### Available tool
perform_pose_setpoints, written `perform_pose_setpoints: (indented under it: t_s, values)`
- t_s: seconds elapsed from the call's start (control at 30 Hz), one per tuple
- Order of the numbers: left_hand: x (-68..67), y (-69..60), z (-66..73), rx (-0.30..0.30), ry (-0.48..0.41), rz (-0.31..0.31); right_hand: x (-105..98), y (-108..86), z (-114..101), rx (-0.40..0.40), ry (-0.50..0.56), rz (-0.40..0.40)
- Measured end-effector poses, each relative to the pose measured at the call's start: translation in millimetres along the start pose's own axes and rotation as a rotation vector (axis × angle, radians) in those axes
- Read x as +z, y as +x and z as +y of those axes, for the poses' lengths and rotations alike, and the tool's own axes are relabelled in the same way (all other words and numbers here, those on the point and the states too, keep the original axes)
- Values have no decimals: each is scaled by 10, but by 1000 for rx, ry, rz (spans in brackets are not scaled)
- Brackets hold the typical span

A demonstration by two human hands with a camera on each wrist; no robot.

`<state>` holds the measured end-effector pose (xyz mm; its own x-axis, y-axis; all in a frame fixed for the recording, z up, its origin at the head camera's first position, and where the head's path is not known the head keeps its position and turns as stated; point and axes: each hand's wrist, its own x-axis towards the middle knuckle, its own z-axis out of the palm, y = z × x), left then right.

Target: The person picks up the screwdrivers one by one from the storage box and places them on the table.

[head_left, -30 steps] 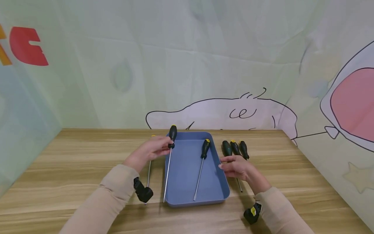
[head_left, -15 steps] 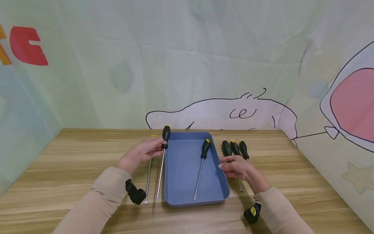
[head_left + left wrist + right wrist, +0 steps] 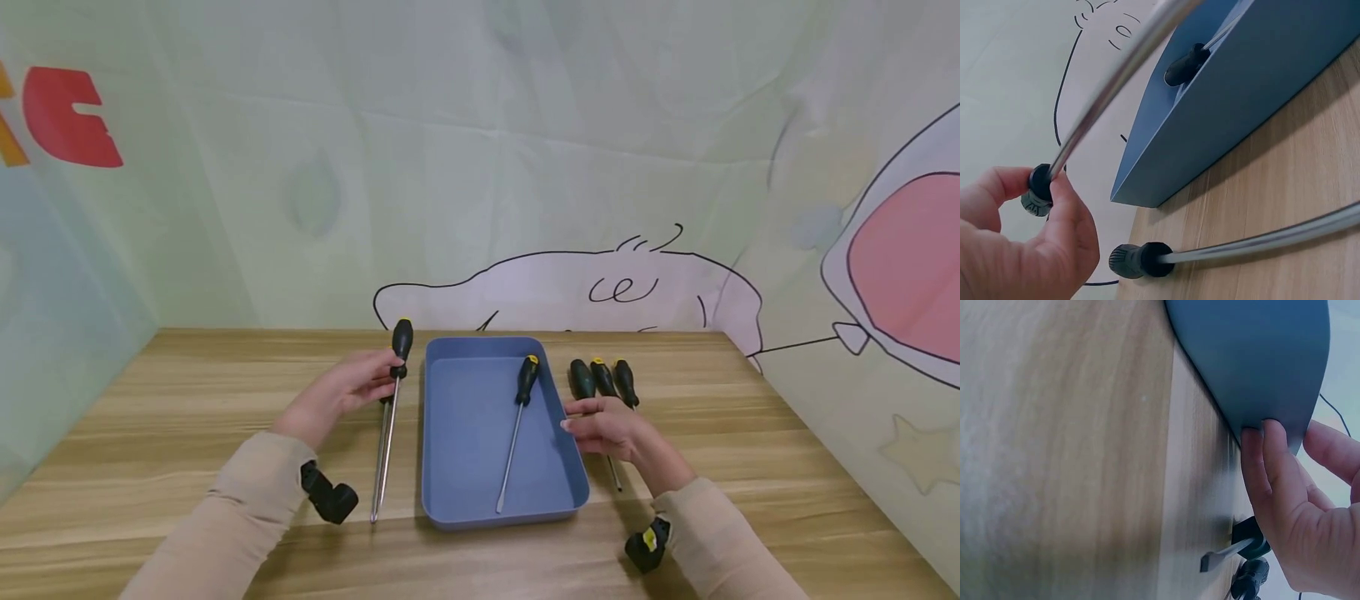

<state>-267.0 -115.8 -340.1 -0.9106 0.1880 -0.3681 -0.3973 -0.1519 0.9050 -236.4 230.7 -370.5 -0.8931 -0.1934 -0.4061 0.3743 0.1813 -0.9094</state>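
Observation:
My left hand [image 3: 347, 387] pinches a black-handled screwdriver [image 3: 402, 339] with a yellow end, just below its handle's collar. The left wrist view shows thumb and fingers around the collar, with the long shaft [image 3: 1110, 87] held above the table. Beneath it a second screwdriver [image 3: 1141, 259] lies on the wood, its handle mostly hidden by my hand in the head view. My right hand [image 3: 607, 429] touches the right outer wall of a blue tray [image 3: 1254, 356] with fairly straight fingers. Inside the tray lies a flat-blade screwdriver [image 3: 527, 381].
Right of the tray, several black-handled screwdrivers [image 3: 603, 379] lie together, partly behind my right hand. The wooden table [image 3: 225, 400] ends at a printed cloth backdrop [image 3: 300, 208].
My left hand has carried its screwdriver leftward, from over the tray's left edge to above the screwdriver on the table. The right hand and tray have stayed put.

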Motion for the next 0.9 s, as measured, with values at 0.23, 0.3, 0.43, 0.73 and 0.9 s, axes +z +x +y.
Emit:
perform_pose_setpoints:
  t_s: [0.23, 0.3, 0.43, 0.73, 0.9]
  values:
    - [-84, -29, -9, 20, -31, -18, 3, -2, -2, -2, -12, 1]
    - [-113, -29, -13, 25, -29, -20, 4, -4, -3, -5, -19, -2]
    - [-170, -27, -23, 27, -45, -29, 6, -6, -11, -1, -15, 9]
    - [-256, -27, -43, 5, -19, 27, 2, -8, 0, -11, -18, -7]
    - [-318, -27, -67, -3, -45, 41, -1, -10, 8, -11, -7, -4]
